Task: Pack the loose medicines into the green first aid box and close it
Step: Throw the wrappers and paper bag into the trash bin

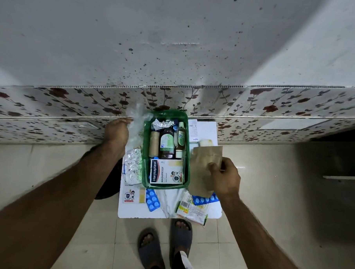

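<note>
Green box (145, 153) sits open mid-tabletop (213, 214), half packed. Right hand (225, 178) at 3 o'clock pinches a brown pouch (203, 168); left hand (118, 129) at 10 grips clear plastic (135, 122). Blister packs (152, 199) loose at 6.

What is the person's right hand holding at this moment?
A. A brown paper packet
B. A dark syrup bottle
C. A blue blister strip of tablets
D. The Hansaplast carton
A. The right hand pinches a brown paper packet just right of the green first aid box; the Hansaplast carton and the dark syrup bottle already lie inside the box.
</note>
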